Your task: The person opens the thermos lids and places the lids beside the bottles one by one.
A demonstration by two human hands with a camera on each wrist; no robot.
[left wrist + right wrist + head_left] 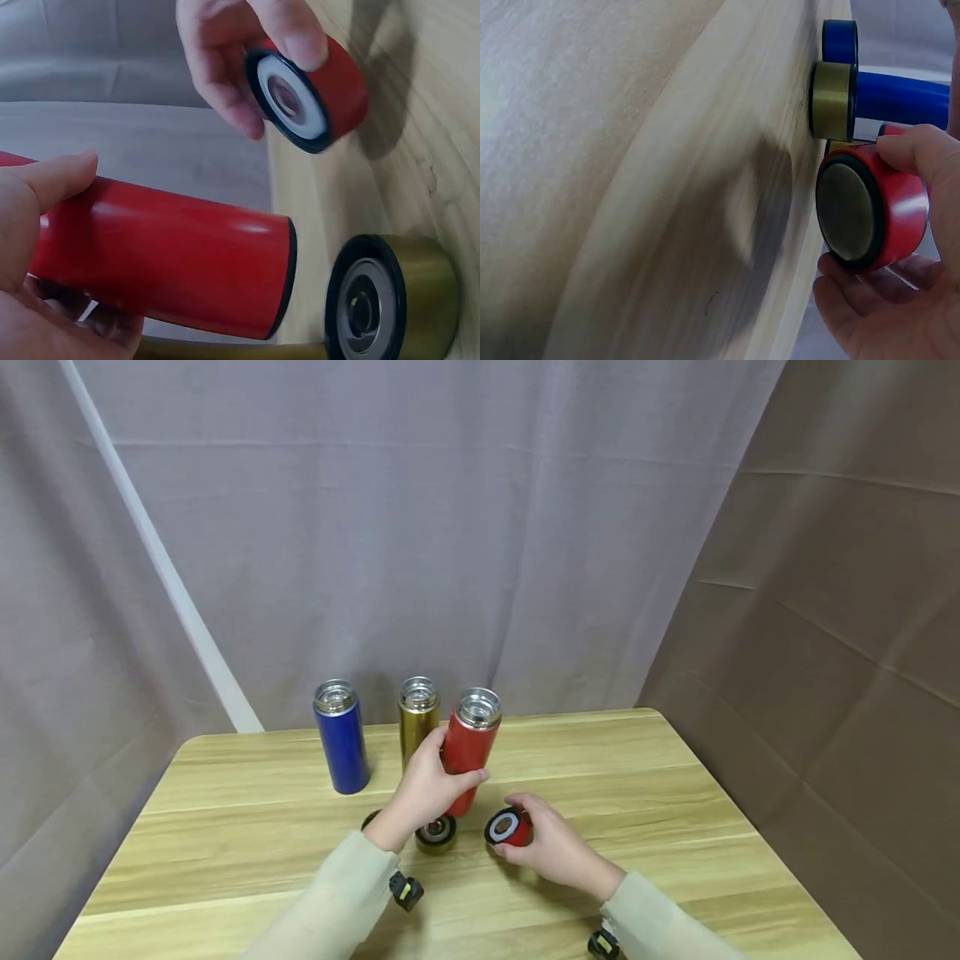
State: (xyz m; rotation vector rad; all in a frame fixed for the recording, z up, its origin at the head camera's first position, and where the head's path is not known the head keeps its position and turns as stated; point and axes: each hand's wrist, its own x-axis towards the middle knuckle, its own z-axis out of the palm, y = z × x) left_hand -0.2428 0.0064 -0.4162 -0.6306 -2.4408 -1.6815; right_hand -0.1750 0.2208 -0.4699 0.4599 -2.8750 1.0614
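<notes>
A red thermos bottle (469,748) without its lid is gripped by my left hand (433,783), its steel mouth tilted up and its base lifted off the table in the left wrist view. My right hand (551,843) holds the red lid (341,90) by its sides, with the pale inner ring turned toward the bottle. Just behind my left hand stands an uncapped gold bottle (417,720). A gold lid (427,300) sits on the table, inner side up, close below the red bottle's base.
An uncapped blue bottle (343,747) stands upright at the left. The blue lid (840,41) lies beside the gold one, mostly behind my left wrist in the head view. Grey curtain (420,543) hangs behind the wooden table (675,827).
</notes>
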